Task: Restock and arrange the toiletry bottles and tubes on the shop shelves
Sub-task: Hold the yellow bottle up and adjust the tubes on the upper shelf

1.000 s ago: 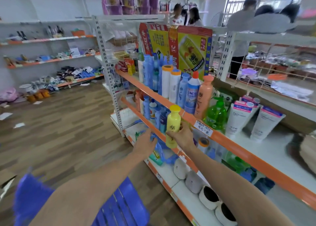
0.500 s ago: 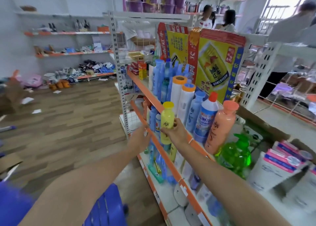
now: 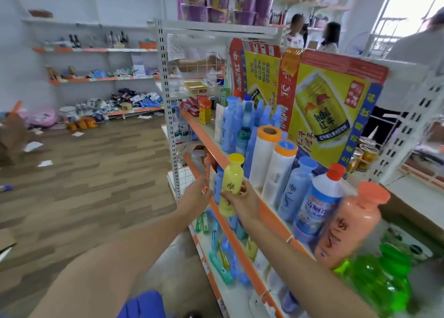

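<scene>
My right hand (image 3: 242, 198) grips a small yellow bottle (image 3: 231, 181) with a yellow cap, held upright just in front of the orange edge of the upper shelf (image 3: 274, 215). My left hand (image 3: 198, 194) is close beside it on the left, fingers loosely extended toward the shelf edge, holding nothing that I can see. On the shelf stand blue bottles (image 3: 231, 123), two white bottles with orange caps (image 3: 265, 159), a white-and-blue bottle with a red cap (image 3: 320, 202), a salmon bottle (image 3: 350, 224) and a green bottle (image 3: 382, 279).
The lower shelf (image 3: 211, 276) holds toothbrush packs and small bottles. Yellow drink cartons (image 3: 326, 106) stand behind the bottles. A blue crate (image 3: 144, 304) sits below my arms. Wood floor lies open to the left, with littered wall shelves (image 3: 96, 79) beyond. People stand at the back right.
My right hand has raised the yellow bottle from below the shelf edge up to its level. My left hand rose alongside it. My view swung left and closer to the shelf.
</scene>
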